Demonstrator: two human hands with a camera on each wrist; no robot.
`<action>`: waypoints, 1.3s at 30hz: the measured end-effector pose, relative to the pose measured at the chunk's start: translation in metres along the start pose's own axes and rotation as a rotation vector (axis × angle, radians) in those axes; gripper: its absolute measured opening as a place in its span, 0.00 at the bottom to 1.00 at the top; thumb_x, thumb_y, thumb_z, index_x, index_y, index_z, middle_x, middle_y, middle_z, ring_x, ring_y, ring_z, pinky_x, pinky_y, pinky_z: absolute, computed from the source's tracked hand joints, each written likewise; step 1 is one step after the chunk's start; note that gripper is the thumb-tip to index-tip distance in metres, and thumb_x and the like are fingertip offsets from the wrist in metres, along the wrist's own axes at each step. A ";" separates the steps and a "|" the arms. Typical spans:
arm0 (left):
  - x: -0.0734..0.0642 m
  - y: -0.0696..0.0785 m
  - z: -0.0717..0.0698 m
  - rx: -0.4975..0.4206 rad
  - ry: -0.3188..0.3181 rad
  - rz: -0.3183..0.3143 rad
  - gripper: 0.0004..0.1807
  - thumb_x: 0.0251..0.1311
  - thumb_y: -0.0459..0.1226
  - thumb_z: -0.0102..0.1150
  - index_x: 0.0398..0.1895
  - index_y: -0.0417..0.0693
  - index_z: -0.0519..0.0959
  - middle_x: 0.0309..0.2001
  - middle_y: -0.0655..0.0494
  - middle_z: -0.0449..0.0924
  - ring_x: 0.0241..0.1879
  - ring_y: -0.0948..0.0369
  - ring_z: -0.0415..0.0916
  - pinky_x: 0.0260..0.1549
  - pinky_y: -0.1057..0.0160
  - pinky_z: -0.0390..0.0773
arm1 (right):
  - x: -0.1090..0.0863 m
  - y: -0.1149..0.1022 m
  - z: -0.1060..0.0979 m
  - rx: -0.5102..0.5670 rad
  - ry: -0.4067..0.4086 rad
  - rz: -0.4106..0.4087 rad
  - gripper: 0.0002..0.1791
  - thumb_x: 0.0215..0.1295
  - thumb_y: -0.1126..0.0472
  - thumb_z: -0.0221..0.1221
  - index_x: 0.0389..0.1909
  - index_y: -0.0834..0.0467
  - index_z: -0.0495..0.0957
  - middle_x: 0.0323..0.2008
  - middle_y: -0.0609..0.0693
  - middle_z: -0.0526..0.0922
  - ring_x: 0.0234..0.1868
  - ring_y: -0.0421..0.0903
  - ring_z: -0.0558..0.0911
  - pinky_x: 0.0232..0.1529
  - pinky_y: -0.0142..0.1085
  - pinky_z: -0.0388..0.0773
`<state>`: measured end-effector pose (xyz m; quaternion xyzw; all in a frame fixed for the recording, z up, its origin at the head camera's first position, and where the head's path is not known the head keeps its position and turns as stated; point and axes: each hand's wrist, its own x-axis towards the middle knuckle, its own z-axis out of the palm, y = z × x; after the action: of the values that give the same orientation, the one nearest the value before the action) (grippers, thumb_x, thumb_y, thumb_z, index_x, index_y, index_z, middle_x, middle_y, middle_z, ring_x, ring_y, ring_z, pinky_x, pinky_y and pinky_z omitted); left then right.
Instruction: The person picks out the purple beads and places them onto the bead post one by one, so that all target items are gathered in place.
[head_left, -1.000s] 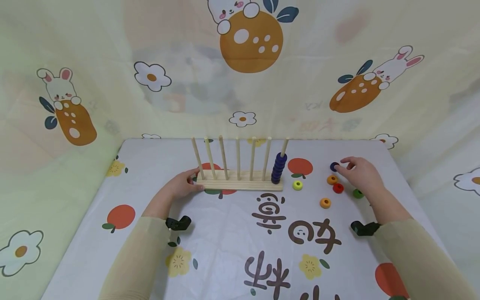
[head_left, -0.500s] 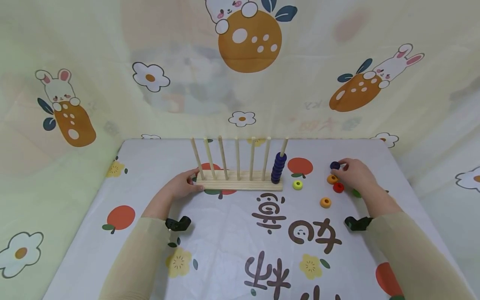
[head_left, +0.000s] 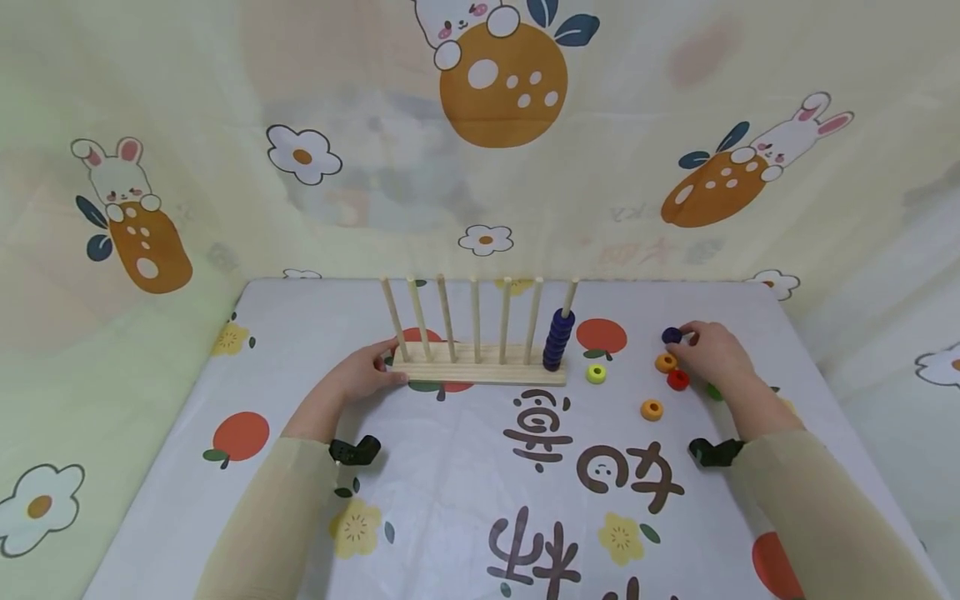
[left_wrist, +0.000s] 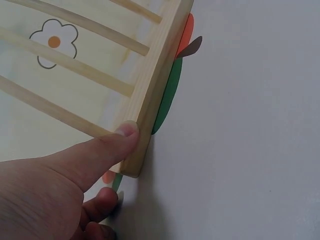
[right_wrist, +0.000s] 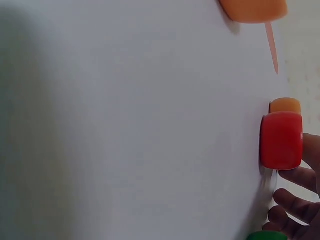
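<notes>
At the middle of the table stands a wooden peg rack (head_left: 480, 372), a flat base with several upright rods. My left hand (head_left: 358, 372) grips its left end; in the left wrist view the thumb (left_wrist: 129, 129) lies on top of the base. Dark blue beads (head_left: 557, 340) are stacked on the rightmost rod. Off to the right, my right hand (head_left: 712, 354) pinches a loose dark blue bead (head_left: 672, 335) between thumb and forefinger, low over the cloth. Only part of that hand shows in the right wrist view, and this bead is hidden there.
Close to my right hand lie an orange bead (head_left: 666, 362), a red bead (head_left: 678, 380) and a partly covered green bead (head_left: 714, 392). A second orange bead (head_left: 652, 409) is nearer me. A yellow-green bead (head_left: 596, 373) lies just right of the rack. Printed cloth (head_left: 450, 467) covers the table.
My right hand has shifted slightly left and closed its fingertips on the loose dark blue bead. The left hand and the rack stay in place.
</notes>
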<state>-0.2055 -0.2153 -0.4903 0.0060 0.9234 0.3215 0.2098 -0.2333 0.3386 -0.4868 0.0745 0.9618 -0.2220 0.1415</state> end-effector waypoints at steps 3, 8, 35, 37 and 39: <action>0.001 0.001 0.000 -0.005 0.000 0.006 0.44 0.60 0.49 0.68 0.77 0.59 0.58 0.39 0.47 0.69 0.40 0.52 0.66 0.38 0.56 0.64 | -0.002 0.001 0.000 0.002 0.001 -0.005 0.34 0.69 0.48 0.58 0.64 0.69 0.65 0.49 0.70 0.71 0.45 0.63 0.72 0.47 0.55 0.74; 0.000 0.001 0.000 -0.005 0.001 0.001 0.44 0.60 0.48 0.68 0.78 0.58 0.58 0.39 0.47 0.70 0.40 0.53 0.66 0.38 0.56 0.64 | -0.001 0.002 0.001 0.013 0.007 -0.001 0.34 0.70 0.48 0.58 0.64 0.69 0.65 0.49 0.70 0.71 0.44 0.63 0.72 0.44 0.52 0.75; -0.002 0.003 -0.001 -0.001 0.007 -0.001 0.44 0.60 0.48 0.68 0.78 0.57 0.58 0.39 0.47 0.69 0.40 0.53 0.66 0.37 0.56 0.65 | -0.020 -0.024 -0.008 -0.023 0.101 -0.091 0.35 0.69 0.42 0.57 0.65 0.64 0.66 0.56 0.69 0.68 0.53 0.66 0.68 0.50 0.58 0.72; -0.002 0.003 -0.001 -0.005 0.004 -0.003 0.44 0.60 0.49 0.68 0.78 0.57 0.58 0.39 0.47 0.69 0.40 0.53 0.66 0.37 0.56 0.65 | -0.022 -0.029 -0.009 -0.034 0.115 -0.118 0.35 0.69 0.43 0.58 0.64 0.64 0.67 0.56 0.68 0.69 0.53 0.66 0.68 0.49 0.58 0.72; -0.001 0.002 0.000 -0.009 0.001 -0.005 0.44 0.60 0.49 0.68 0.78 0.58 0.58 0.39 0.47 0.69 0.40 0.53 0.66 0.37 0.56 0.64 | -0.024 -0.034 -0.009 -0.040 0.130 -0.140 0.34 0.68 0.43 0.59 0.63 0.64 0.68 0.55 0.68 0.70 0.52 0.65 0.69 0.48 0.57 0.73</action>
<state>-0.2048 -0.2138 -0.4881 0.0027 0.9220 0.3250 0.2102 -0.2192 0.3107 -0.4583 0.0185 0.9761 -0.2067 0.0646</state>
